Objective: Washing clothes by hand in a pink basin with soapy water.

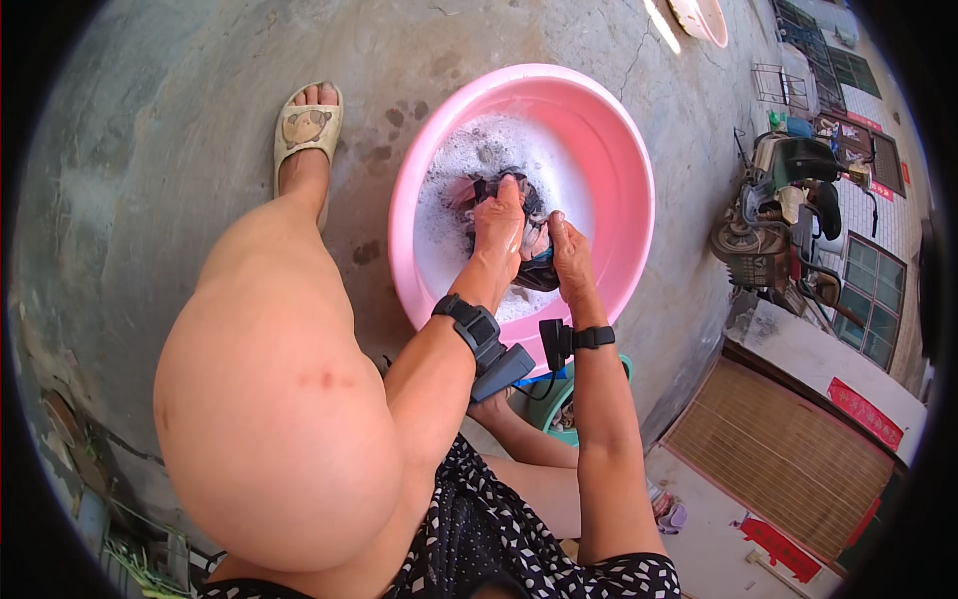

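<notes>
A wet dark patterned cloth (540,271) with pale pinkish parts is bunched up over soapy water (449,247) in a large pink plastic basin (629,157). My left hand (498,224) grips the cloth from above, thumb pointing away from me. Wet shine and suds show on that wrist. My right hand (572,258) pinches the cloth's right side, thumb upward. Part of the cloth lies in the foam, and its lower extent is hidden. Both wrists carry black strapped devices.
Beneath my right forearm, a green basin (625,367) holds cloth items. My slippered foot (307,131) stands left of the pink basin on concrete (172,150). Another pink basin (703,19) sits at the far edge. An electric three-wheeler or scooter (786,217) is parked to the right.
</notes>
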Available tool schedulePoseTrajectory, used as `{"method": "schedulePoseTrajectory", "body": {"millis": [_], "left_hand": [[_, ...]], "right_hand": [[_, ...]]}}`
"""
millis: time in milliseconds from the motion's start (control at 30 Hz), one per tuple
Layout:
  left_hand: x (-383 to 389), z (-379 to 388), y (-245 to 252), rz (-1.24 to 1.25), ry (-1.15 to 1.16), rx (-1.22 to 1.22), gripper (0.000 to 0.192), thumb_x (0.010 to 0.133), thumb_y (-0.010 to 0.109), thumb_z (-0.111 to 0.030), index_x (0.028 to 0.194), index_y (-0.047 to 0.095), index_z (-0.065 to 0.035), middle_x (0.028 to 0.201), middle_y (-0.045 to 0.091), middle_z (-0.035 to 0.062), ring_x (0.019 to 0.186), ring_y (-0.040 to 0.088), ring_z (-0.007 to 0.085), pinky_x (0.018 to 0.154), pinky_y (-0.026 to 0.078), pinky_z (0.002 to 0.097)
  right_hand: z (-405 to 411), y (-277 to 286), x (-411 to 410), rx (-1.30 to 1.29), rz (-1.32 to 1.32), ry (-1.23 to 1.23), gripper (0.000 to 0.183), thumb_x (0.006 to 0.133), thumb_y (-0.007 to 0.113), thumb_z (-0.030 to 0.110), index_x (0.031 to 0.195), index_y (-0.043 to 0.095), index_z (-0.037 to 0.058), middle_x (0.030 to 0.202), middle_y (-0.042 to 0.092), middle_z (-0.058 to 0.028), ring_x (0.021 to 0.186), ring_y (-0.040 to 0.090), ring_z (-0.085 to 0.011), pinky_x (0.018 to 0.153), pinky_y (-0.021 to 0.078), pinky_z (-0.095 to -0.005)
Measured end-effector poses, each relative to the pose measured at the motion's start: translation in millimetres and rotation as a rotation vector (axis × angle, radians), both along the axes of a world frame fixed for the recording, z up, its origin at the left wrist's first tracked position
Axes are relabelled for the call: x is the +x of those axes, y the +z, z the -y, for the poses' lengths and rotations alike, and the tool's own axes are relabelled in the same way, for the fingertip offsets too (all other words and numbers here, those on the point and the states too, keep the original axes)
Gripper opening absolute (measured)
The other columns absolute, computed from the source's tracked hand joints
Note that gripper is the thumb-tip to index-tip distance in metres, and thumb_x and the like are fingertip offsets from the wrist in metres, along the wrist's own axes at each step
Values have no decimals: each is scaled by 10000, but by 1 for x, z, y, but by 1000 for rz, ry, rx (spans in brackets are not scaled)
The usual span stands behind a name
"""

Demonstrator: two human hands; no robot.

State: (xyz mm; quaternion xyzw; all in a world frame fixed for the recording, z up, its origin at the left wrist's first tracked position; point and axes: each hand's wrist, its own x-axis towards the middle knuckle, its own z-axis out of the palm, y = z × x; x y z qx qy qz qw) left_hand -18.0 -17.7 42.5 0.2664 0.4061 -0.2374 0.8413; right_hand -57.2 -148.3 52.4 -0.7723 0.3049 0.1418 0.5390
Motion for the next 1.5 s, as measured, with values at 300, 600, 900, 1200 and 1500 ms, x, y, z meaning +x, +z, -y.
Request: {"method": "schedulePoseTrajectory", "body": {"millis": [300,600,900,1200,1500], "left_hand": [[13,-15,6,102,36,-46,876,817,615,-518,1364,137,-28,1447,148,201,1355,165,367,990,181,697],[-20,16,-6,-55,-20,-177,255,838,671,-259,877,573,-27,680,587,62,602,611,214,550,512,332],[34,-18,41,282,84,-428,221,894,600,-253,801,510,-74,575,431,-18,576,504,149,599,486,359],[9,-1,-9,129,78,-153,189,896,597,-234,826,541,-68,695,512,30,705,573,188,651,498,351],[-23,15,-38,-46,-86,-10,194,893,594,-238,797,569,-71,799,606,57,790,584,171,726,445,341]], "right_hand": [[23,58,-42,26,6,-38,288,664,631,-24,951,625,-46,783,597,0,675,525,-77,644,430,-205],[-34,64,-28,-248,-72,350,153,700,634,10,846,597,-18,732,575,25,661,512,-62,612,447,-242],[0,23,-49,-345,-213,394,273,781,671,225,959,599,32,753,640,-15,598,525,-88,591,453,-295],[47,96,-37,269,385,-338,353,725,531,-47,1078,529,-44,974,611,-114,856,605,-198,806,483,-306],[101,-13,-45,548,263,-654,358,707,510,-44,1058,573,-68,989,635,-168,895,617,-288,845,501,-356]]}}
